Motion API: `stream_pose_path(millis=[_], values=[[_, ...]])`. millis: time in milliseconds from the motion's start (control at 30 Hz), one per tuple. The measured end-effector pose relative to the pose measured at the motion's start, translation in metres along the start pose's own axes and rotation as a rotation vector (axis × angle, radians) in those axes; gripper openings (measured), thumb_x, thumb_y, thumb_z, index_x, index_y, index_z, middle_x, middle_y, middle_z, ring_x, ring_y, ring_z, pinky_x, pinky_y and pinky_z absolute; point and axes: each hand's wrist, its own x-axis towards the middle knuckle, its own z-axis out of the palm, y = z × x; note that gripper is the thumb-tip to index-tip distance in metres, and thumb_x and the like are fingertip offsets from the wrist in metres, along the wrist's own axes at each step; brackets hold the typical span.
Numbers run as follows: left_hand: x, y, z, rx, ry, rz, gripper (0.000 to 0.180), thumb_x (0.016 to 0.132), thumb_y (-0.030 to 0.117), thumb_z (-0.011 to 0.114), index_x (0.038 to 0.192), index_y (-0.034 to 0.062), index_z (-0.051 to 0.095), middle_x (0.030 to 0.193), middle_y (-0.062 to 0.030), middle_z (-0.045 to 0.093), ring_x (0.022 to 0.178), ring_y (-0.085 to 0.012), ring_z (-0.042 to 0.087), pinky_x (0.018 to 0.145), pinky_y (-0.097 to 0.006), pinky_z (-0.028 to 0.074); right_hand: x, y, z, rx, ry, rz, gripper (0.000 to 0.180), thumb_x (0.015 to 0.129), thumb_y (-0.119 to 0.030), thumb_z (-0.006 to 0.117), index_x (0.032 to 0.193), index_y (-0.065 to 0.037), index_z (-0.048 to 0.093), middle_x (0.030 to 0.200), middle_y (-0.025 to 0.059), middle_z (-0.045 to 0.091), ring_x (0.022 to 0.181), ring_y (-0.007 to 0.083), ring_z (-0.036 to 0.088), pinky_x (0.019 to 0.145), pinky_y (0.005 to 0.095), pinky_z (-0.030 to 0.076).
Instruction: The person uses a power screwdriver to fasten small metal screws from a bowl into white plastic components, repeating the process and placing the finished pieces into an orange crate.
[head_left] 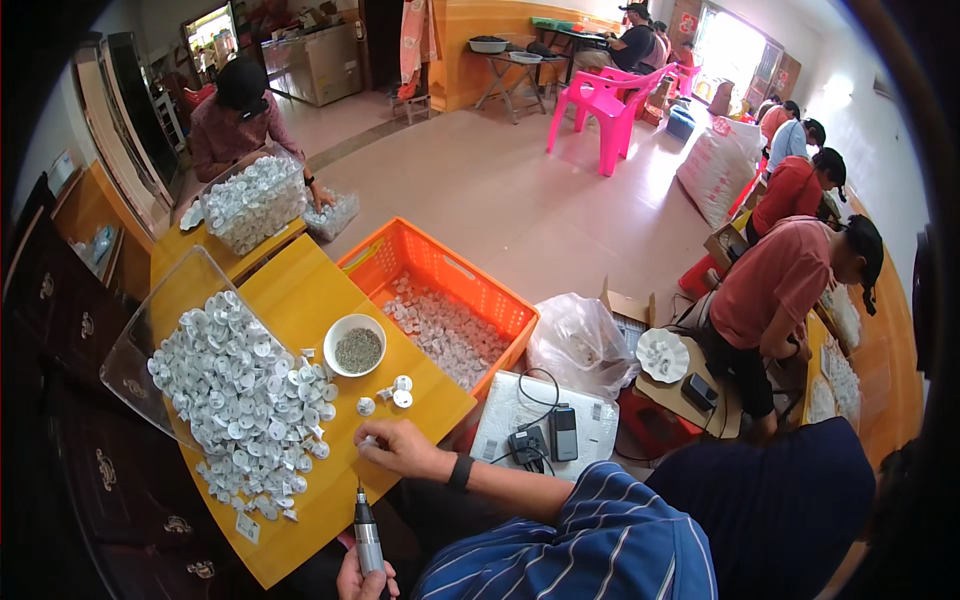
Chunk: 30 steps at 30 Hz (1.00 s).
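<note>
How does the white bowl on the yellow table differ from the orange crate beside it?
The white bowl is small and round with solid sides; the orange crate is large, rectangular and slotted. The bowl holds fine grey bits; the crate holds pale, translucent caps. The bowl stands on the yellow table; the crate sits past the table's edge. Both are open-topped and partly filled.

Orange crate (470, 275), white caps (235, 385)
</note>
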Motion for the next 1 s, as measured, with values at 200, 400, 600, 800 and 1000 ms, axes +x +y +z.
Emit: stream_pose_path(millis=[200,400,600,800,1000], values=[[-0.001,-0.007,-0.01,0.059,0.045,0.01,0.047,0.096,0.022,0.061,0.137,0.0046,0.046,0.086,0.0015,0.055,0.064,-0.0048,0.051,0.054,-0.018,0.04,-0.001,0.008,-0.035,-0.239,0.221,-0.166,0.012,0.084,-0.001,0.068,0.095,-0.006,0.068,0.099,0.0092,0.062,0.079,0.0229,0.065,0.067,0.0331,0.053],[0.003,-0.015,-0.011,0.129,0.1,0.008,0.059,0.087,0.018,0.062,0.138,-0.003,0.044,0.083,-0.0049,0.058,0.062,-0.0085,0.055,0.054,-0.021,0.044,-0.012,0.006,-0.063,-0.499,0.224,-0.112,0.017,0.082,-0.005,0.07,0.098,-0.009,0.071,0.1,0.0119,0.065,0.093,0.0299,0.064,0.078,0.0382,0.053],[-0.006,-0.025,-0.015,0.044,0.099,0.032,0.056,0.089,0.013,0.067,0.138,-0.0023,0.045,0.083,-0.0028,0.057,0.064,-0.0073,0.054,0.059,-0.021,0.045,-0.004,0.009,-0.054,-0.654,0.271,-0.112,0.027,0.079,-0.008,0.072,0.105,-0.009,0.067,0.101,0.013,0.065,0.094,0.033,0.064,0.08,0.0407,0.052],[-0.01,-0.029,-0.022,0.073,0.121,0.039,0.055,0.087,0.011,0.068,0.136,-0.0028,0.047,0.084,-0.0032,0.058,0.064,-0.0072,0.055,0.06,-0.021,0.047,0.039,-0.008,-0.078,-0.662,0.242,-0.163,0.023,0.079,-0.011,0.072,0.1,-0.007,0.067,0.095,0.0129,0.065,0.086,0.0316,0.066,0.074,0.0398,0.054],[-0.011,-0.031,-0.025,0.109,0.148,0.05,0.056,0.086,0.012,0.07,0.136,-0.0013,0.048,0.085,-0.0025,0.059,0.064,-0.0074,0.055,0.06,-0.022,0.047,0.123,-0.014,-0.08,-0.918,0.019,-0.173,0.013,0.084,-0.017,0.063,0.089,-0.008,0.07,0.088,0.0162,0.068,0.08,0.0365,0.068,0.071,0.0454,0.055]])
